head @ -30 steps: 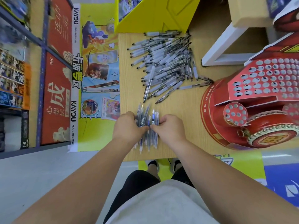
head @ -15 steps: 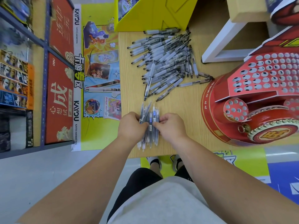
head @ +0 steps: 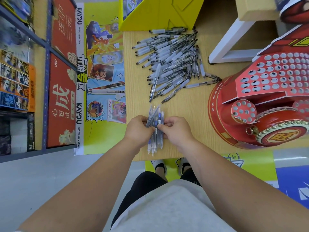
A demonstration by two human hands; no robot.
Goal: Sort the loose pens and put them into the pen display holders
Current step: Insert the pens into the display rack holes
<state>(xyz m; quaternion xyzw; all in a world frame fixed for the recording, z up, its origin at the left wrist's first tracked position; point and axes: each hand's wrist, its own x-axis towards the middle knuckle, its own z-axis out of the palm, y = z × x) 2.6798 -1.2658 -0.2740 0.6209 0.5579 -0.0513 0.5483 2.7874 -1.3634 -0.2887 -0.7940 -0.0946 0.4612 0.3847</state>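
Observation:
A small bunch of clear pens (head: 155, 118) lies lengthwise near the front edge of the wooden table (head: 189, 124). My left hand (head: 138, 129) grips the bunch from its left side, fingers curled round it. From the right, my right hand (head: 177, 129) pinches the same bunch. A big pile of loose clear pens with black tips (head: 172, 62) lies farther back on the table. The red pen display holder (head: 274, 77), full of round holes, stands at the right, with a small round holed drum (head: 243, 111) on its front.
A yellow cardboard stand (head: 158, 12) sits behind the pile. A white frame (head: 225, 49) stands at the back right. Shelves with red posters and boxed goods (head: 61, 81) line the left. The table's front edge is just below my hands.
Both hands stayed on the bunch and shifted only slightly. The pens are drawn closer together, and the fingers of both hands have regripped them.

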